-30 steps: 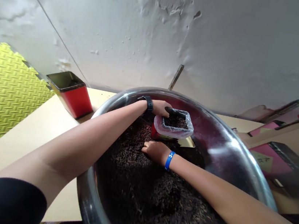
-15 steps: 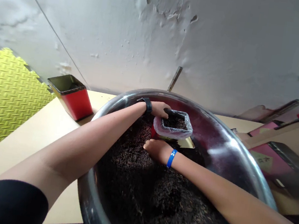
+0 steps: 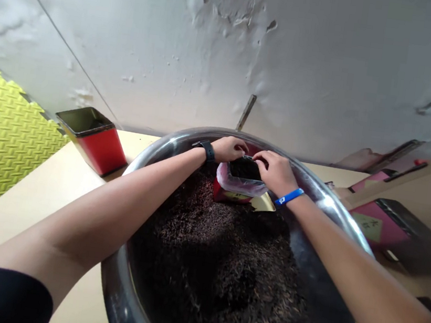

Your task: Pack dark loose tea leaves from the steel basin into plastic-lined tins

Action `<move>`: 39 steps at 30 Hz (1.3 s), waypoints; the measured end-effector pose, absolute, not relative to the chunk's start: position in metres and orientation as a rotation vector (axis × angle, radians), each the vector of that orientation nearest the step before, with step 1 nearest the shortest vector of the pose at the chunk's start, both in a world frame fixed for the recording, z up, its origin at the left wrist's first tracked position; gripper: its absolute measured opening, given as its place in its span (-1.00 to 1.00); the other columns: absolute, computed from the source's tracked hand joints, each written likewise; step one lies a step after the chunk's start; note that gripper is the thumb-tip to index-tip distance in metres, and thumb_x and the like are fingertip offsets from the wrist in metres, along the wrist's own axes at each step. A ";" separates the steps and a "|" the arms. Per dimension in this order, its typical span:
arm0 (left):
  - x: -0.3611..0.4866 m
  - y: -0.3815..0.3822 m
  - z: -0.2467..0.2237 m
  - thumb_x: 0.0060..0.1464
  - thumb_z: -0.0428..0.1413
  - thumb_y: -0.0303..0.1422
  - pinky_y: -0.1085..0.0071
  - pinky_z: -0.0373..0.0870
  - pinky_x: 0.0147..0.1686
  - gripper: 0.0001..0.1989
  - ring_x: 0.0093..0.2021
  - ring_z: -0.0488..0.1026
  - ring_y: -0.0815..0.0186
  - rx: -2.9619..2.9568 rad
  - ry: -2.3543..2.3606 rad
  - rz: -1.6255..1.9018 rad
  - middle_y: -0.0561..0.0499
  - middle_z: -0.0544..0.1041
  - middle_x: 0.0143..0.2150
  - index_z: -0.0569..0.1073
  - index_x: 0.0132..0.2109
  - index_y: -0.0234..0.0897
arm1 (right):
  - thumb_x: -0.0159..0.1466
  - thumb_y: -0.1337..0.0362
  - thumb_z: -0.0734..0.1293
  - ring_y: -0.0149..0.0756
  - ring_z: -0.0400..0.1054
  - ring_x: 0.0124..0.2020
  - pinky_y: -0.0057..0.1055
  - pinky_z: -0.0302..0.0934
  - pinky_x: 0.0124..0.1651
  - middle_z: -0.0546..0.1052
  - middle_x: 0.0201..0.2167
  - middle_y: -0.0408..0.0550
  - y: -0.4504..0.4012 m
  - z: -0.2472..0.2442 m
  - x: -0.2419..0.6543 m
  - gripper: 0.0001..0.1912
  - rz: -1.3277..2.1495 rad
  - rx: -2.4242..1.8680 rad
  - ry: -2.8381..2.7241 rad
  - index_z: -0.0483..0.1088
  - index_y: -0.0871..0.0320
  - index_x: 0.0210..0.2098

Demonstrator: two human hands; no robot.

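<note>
A red tin (image 3: 231,194) with a clear plastic liner bag (image 3: 242,186) folded over its rim stands in a large metal basin (image 3: 118,254). Dark loose tea leaves (image 3: 213,235) cover the basin's floor, and the tin's inside looks dark. My left hand (image 3: 228,148), wearing a dark watch, pinches the liner at the tin's far edge. Close beside it my right hand (image 3: 277,169), with a blue wristband, also pinches the liner's far edge. A pale gold flap (image 3: 264,202) sticks out at the tin's front right corner.
Left of the basin, an open red tin (image 3: 100,147) stands on the pale table (image 3: 87,195), near a yellow foam mat (image 3: 6,150). Pink tins (image 3: 380,223) sit at the right. A peeling grey wall (image 3: 153,58) rises behind the basin.
My right hand has gone from the tea in front of the tin up to the liner's far edge. My left hand has shifted slightly back along the rim. The view has moved a little.
</note>
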State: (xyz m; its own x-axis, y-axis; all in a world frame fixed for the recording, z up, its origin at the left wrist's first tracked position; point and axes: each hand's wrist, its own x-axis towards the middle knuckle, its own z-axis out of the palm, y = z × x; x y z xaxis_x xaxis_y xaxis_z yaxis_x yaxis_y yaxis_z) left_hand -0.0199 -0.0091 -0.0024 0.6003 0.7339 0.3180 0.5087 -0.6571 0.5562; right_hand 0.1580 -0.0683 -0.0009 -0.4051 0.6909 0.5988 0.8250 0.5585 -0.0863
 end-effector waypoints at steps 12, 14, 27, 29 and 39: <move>-0.010 -0.028 0.008 0.05 -0.04 -0.27 0.47 0.26 -0.33 -0.74 -0.34 0.39 0.36 2.769 0.997 0.802 -0.02 0.51 -0.31 0.48 -0.20 -0.25 | 0.13 0.39 0.19 -0.29 0.38 -0.29 -0.39 0.21 -0.18 0.52 -0.32 -0.05 -0.072 0.001 0.152 -0.78 -0.251 -1.278 -2.029 0.44 0.17 -0.30; -0.010 -0.029 0.008 0.06 -0.06 -0.26 0.46 0.25 -0.35 -0.73 -0.36 0.38 0.36 2.791 1.019 0.804 -0.03 0.51 -0.33 0.48 -0.23 -0.25 | 0.13 0.39 0.19 -0.32 0.38 -0.32 -0.41 0.21 -0.22 0.52 -0.34 -0.06 -0.072 0.002 0.152 -0.78 -0.227 -1.264 -2.005 0.44 0.17 -0.29; -0.005 -0.039 0.011 0.00 -0.03 -0.26 0.44 0.21 -0.40 -0.77 -0.36 0.36 0.33 2.821 1.184 0.805 -0.03 0.49 -0.36 0.46 -0.32 -0.26 | 0.09 0.31 0.24 -0.31 0.38 -0.38 -0.45 0.19 -0.32 0.53 -0.41 -0.04 -0.071 0.002 0.154 -0.83 -0.200 -1.343 -1.980 0.45 0.18 -0.37; -0.004 -0.040 0.010 0.00 -0.04 -0.26 0.44 0.20 -0.41 -0.77 -0.38 0.36 0.34 2.810 1.188 0.812 -0.03 0.48 -0.37 0.46 -0.32 -0.27 | 0.08 0.32 0.24 -0.32 0.37 -0.42 -0.46 0.17 -0.36 0.52 -0.45 -0.05 -0.071 0.002 0.153 -0.84 -0.204 -1.353 -1.964 0.45 0.19 -0.40; -0.004 -0.040 0.012 0.03 -0.06 -0.30 0.43 0.23 -0.37 -0.76 -0.35 0.37 0.33 2.793 1.153 0.849 -0.03 0.50 -0.34 0.47 -0.28 -0.27 | 0.12 0.33 0.21 -0.34 0.38 -0.40 -0.47 0.17 -0.34 0.52 -0.43 -0.08 -0.067 -0.002 0.158 -0.81 -0.139 -1.334 -1.957 0.45 0.17 -0.37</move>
